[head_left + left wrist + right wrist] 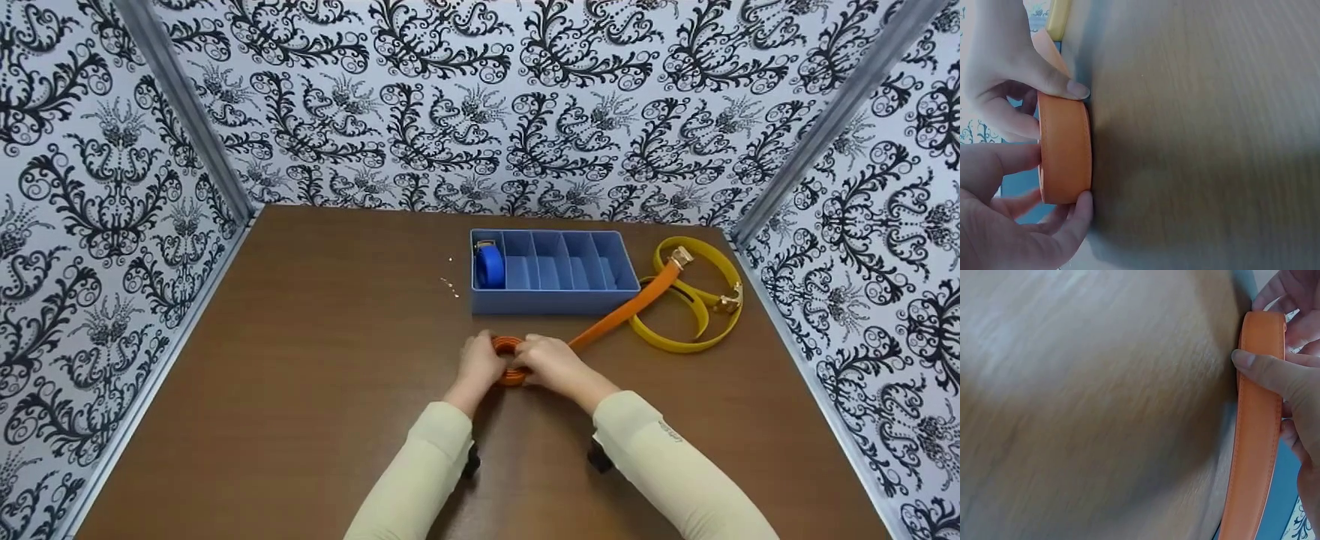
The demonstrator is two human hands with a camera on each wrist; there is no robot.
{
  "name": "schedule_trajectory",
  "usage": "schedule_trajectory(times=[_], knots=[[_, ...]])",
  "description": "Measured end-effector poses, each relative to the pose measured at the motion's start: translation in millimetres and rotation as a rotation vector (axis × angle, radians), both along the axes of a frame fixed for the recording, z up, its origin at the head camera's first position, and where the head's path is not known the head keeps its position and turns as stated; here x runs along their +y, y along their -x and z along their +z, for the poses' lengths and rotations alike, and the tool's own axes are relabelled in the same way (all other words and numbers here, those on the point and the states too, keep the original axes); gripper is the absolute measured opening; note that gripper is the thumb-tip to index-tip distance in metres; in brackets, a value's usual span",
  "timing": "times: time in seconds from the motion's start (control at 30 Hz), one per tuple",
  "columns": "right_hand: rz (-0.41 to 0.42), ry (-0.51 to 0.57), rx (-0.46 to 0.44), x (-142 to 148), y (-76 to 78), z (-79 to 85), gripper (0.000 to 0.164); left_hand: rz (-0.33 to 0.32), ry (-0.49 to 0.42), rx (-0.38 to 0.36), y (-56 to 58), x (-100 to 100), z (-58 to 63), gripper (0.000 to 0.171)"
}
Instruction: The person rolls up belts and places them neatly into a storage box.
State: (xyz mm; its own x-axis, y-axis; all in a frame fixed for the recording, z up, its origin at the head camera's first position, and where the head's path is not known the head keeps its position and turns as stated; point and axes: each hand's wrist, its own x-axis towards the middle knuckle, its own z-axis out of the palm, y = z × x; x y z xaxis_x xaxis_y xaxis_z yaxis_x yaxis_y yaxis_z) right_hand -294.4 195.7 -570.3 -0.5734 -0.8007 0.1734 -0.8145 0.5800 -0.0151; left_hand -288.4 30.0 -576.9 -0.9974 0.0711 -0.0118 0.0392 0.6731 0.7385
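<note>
An orange belt [512, 377] stands on edge on the brown table, partly wound into a coil. Its unwound length [1255, 450] runs right and away to a metal buckle [681, 257]. My left hand [480, 361] holds the coil's left side, fingers and thumb curled about it. On the other side my right hand [553, 364] pinches the coil, its thumb [1075, 90] laid across the strap. Both hands meet the coil close together in the left wrist view. Part of the coil is hidden behind the fingers.
Beyond the hands stands a blue compartment box [547, 302], with a rolled blue belt [491, 266] in its leftmost compartment. Yellow belts or a looped yellow belt [679, 346] lie right of the box, under the orange strap's end. Patterned walls [465, 112] enclose the table.
</note>
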Motion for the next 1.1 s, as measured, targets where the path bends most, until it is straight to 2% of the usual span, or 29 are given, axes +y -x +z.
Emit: schedule_trajectory(times=[0.13,0.3,0.47,0.6,0.73,0.83,0.97,1.1], knots=[[0.029,-0.014,0.018,4.3,0.0,-0.6,0.028,0.022,0.023,-0.002,0.6,0.1,1.4,0.038],[0.044,0.0,-0.032,14.8,-1.1,1.2,0.034,-0.016,0.043,0.002,2.9,0.3,-0.9,0.038],[0.056,-0.015,-0.077,20.9,-1.8,3.4,0.036,-0.083,0.071,-0.008,6.5,-0.3,-0.2,0.037],[0.079,-0.036,-0.043,21.6,-0.4,3.4,0.034,-0.168,0.058,-0.019,9.2,-2.9,3.4,0.04],[0.121,0.029,0.005,18.9,1.7,0.5,0.024,-0.207,0.032,-0.014,10.6,-4.8,3.4,0.046],[0.137,0.078,0.019,16.6,3.0,-1.8,0.018,-0.169,-0.011,-0.008,8.8,-5.1,1.2,0.042],[0.148,0.086,0.043,12.9,5.2,-3.4,0.02,-0.075,-0.052,0.0,3.8,-3.1,-1.8,0.036],[0.133,0.073,0.055,8.6,6.7,-4.7,0.021,-0.01,-0.021,0.025,-1.1,1.7,-2.2,0.037]])
